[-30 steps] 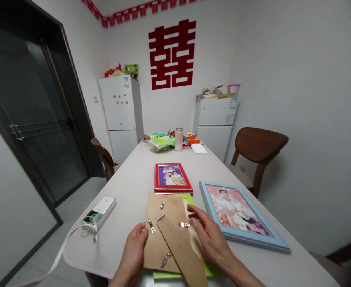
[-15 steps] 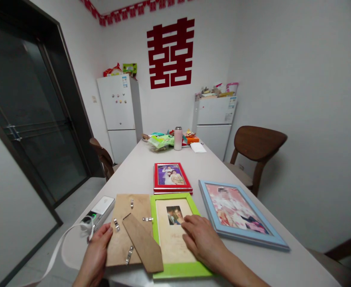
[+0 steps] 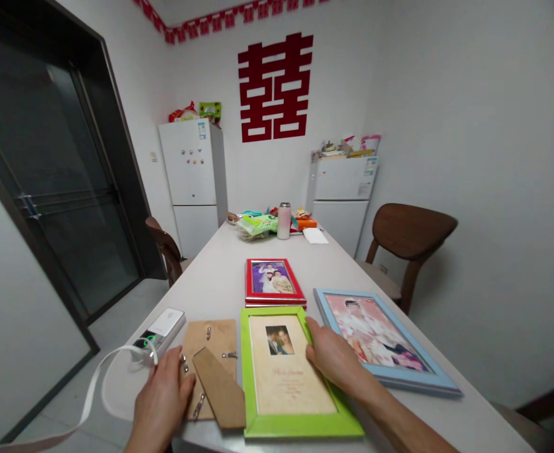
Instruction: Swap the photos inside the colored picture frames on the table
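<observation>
- As we are looking down at the table [image 3: 211,270], the green frame [image 3: 300,425] is lying face up right in front of us, its cream insert [image 3: 291,390] and small photo [image 3: 279,340] facing upward, presumably so that we are seeing the display side plainly.
- Just left of the green frame, the backing board [image 3: 223,343] is lying with its metal clips [image 3: 230,355] and stand leg [image 3: 221,389] uppermost; we are guessing that its plain side is sitting flatter on the table. That leg is slanting towards the frame's lower left corner, and whether it is touching there, we cannot tell.
- Our left hand [image 3: 163,384] is resting over the board's edge farthest from the green frame, probably steadying it; whether the hidden fingers are gripping, we cannot tell.
- Our right hand [image 3: 331,355] is draping over the green frame's right border with bent fingers, seemingly bracing it while leaving the insert mostly uncovered; a firm hold underneath is not showing, so we are not calling one.
- Right of the green frame, the blue frame [image 3: 409,375] is lying picture up, and just beyond its far edge the red frame [image 3: 277,297] is sitting likewise, both apparently leaving us working room.
- Left of the green frame, past the board, a white device [image 3: 166,324] is trailing its cord [image 3: 90,390]; far beyond the frame, a pale pink bottle [image 3: 284,221] is standing upright, likely out of our way.
</observation>
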A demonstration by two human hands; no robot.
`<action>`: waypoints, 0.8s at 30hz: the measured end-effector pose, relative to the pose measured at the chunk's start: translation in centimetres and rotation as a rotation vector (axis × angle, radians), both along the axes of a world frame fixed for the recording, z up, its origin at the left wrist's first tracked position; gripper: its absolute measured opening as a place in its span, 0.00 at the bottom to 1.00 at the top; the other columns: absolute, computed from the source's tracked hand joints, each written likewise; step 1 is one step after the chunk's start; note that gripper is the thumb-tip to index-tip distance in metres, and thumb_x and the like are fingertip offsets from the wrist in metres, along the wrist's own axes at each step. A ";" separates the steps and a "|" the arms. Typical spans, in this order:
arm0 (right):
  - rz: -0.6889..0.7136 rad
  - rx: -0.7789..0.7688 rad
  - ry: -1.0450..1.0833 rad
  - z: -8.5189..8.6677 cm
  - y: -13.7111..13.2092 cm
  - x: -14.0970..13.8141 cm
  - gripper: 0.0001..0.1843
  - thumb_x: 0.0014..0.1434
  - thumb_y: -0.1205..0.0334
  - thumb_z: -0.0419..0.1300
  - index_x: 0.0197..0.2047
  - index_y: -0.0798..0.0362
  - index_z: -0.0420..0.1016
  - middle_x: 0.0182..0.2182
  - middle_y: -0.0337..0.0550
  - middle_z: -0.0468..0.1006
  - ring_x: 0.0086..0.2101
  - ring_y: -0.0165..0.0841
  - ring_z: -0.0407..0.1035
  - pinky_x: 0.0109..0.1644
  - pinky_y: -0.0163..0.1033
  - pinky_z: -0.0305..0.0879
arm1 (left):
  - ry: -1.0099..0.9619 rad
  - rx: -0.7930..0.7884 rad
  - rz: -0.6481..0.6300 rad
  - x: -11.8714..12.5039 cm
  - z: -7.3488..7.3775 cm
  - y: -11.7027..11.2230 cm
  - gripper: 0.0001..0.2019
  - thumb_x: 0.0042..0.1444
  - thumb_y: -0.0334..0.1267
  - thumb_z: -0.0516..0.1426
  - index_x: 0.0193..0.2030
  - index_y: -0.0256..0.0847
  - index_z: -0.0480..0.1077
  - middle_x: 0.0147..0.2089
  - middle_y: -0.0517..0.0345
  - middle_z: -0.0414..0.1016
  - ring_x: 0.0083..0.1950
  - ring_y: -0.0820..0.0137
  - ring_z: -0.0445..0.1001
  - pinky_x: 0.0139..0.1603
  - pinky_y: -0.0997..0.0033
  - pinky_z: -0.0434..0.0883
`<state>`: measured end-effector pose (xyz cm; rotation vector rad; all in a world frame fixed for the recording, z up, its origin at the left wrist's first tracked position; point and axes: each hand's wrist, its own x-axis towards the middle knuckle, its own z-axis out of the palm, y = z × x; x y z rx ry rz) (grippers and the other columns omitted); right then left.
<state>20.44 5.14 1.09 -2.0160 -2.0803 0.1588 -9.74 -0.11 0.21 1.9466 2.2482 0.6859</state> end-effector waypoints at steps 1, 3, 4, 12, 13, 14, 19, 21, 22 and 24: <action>0.000 0.011 0.041 0.1 0.2 0.1 0.27 0.45 0.71 0.49 0.51 0.62 0.57 0.32 0.53 0.72 0.32 0.39 0.68 0.31 0.37 0.56 | 0.024 0.031 -0.038 0.6 -0.1 -0.2 0.21 0.49 0.38 0.47 0.50 0.34 0.59 0.53 0.45 0.63 0.53 0.59 0.62 0.52 0.58 0.59; -0.023 0.055 0.190 0.5 0.4 0.2 0.29 0.43 0.72 0.50 0.51 0.62 0.56 0.33 0.53 0.72 0.33 0.37 0.68 0.33 0.37 0.57 | 0.002 0.082 -0.137 2.2 0.0 -0.5 0.21 0.48 0.37 0.48 0.50 0.33 0.60 0.55 0.44 0.61 0.56 0.60 0.59 0.55 0.57 0.56; -0.049 0.058 0.306 0.7 0.3 0.3 0.30 0.43 0.71 0.50 0.52 0.62 0.55 0.32 0.51 0.72 0.32 0.36 0.68 0.33 0.36 0.58 | -0.035 0.097 -0.190 3.2 0.0 -0.8 0.21 0.48 0.36 0.48 0.51 0.32 0.59 0.56 0.44 0.60 0.56 0.60 0.58 0.56 0.56 0.55; -0.064 -0.232 1.457 4.8 -1.9 -0.2 0.39 0.44 0.67 0.47 0.60 0.52 0.35 0.25 0.38 0.73 0.17 0.27 0.64 0.22 0.33 0.60 | -0.360 0.166 -0.754 13.8 1.1 -2.0 0.34 0.42 0.42 0.58 0.55 0.31 0.54 0.60 0.37 0.52 0.60 0.53 0.50 0.56 0.50 0.55; -0.056 -0.218 1.492 5.1 -2.1 -0.4 0.40 0.43 0.67 0.48 0.60 0.51 0.36 0.26 0.37 0.73 0.16 0.26 0.63 0.22 0.32 0.60 | -0.366 0.206 -0.778 14.6 1.3 -2.1 0.34 0.42 0.41 0.57 0.56 0.31 0.53 0.60 0.38 0.51 0.60 0.53 0.50 0.56 0.50 0.55; -0.048 -0.218 1.501 5.3 -2.2 -0.5 0.41 0.43 0.68 0.49 0.60 0.51 0.36 0.25 0.37 0.72 0.16 0.25 0.62 0.21 0.32 0.59 | -0.365 0.249 -0.788 15.2 1.6 -2.1 0.32 0.43 0.38 0.56 0.56 0.32 0.53 0.59 0.39 0.53 0.59 0.53 0.52 0.56 0.50 0.56; -0.018 -0.224 1.324 4.8 -1.7 -0.2 0.42 0.45 0.61 0.55 0.60 0.55 0.38 0.18 0.32 0.69 0.17 0.27 0.63 0.21 0.31 0.58 | -0.364 0.392 -0.761 14.3 3.5 -2.2 0.26 0.44 0.25 0.49 0.53 0.36 0.56 0.43 0.47 0.69 0.45 0.64 0.68 0.45 0.64 0.67; -0.020 -0.187 1.150 4.0 -1.1 0.4 0.40 0.45 0.60 0.54 0.59 0.56 0.41 0.18 0.32 0.69 0.18 0.28 0.63 0.20 0.31 0.57 | -0.439 0.395 -0.575 12.5 4.3 -2.1 0.24 0.46 0.27 0.48 0.53 0.35 0.56 0.39 0.49 0.70 0.39 0.66 0.69 0.40 0.68 0.68; -0.017 -0.156 1.028 3.6 -0.8 0.7 0.38 0.46 0.61 0.53 0.59 0.57 0.44 0.18 0.34 0.69 0.18 0.28 0.64 0.20 0.31 0.56 | -0.496 0.378 -0.455 11.4 4.6 -2.0 0.23 0.46 0.29 0.48 0.52 0.35 0.56 0.38 0.50 0.69 0.37 0.67 0.70 0.38 0.69 0.69; -0.008 -0.053 0.750 2.6 -0.3 1.2 0.33 0.46 0.63 0.52 0.56 0.60 0.52 0.22 0.38 0.72 0.21 0.30 0.66 0.23 0.33 0.58 | -0.638 0.310 -0.241 9.1 4.7 -1.7 0.23 0.47 0.32 0.50 0.52 0.35 0.56 0.39 0.51 0.69 0.37 0.67 0.70 0.35 0.71 0.69</action>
